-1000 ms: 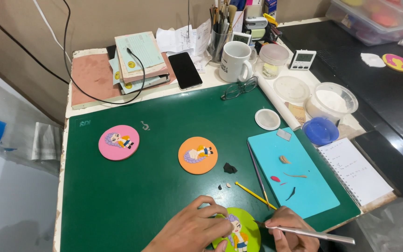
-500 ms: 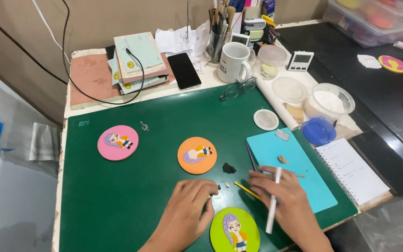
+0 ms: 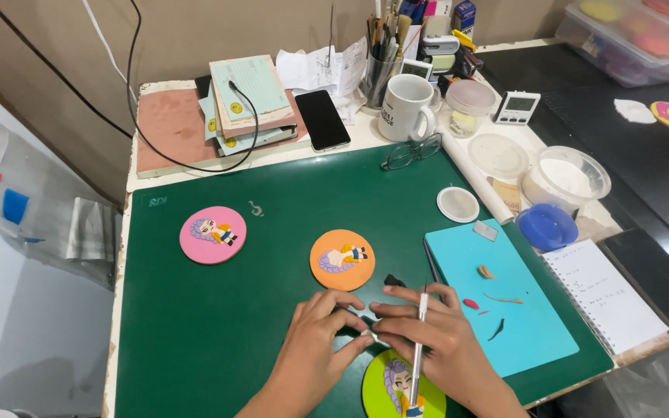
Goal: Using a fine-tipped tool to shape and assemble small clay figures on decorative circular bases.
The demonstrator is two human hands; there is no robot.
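A thin silver tool [image 3: 418, 340] was held in the right hand [image 3: 443, 344]; a tiny pale clay bit [image 3: 368, 335] was pinched between left hand [image 3: 315, 340] fingertips, above the green disc [image 3: 400, 387]. Judged soft, light, easily squashed; best taken by its edges

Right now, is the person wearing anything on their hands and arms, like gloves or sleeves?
No. Both the left hand and the right hand are bare: no gloves, rings, watch or bracelets show. The forearms are bare too, with no sleeve reaching into view. Fingernails look short and unpainted.
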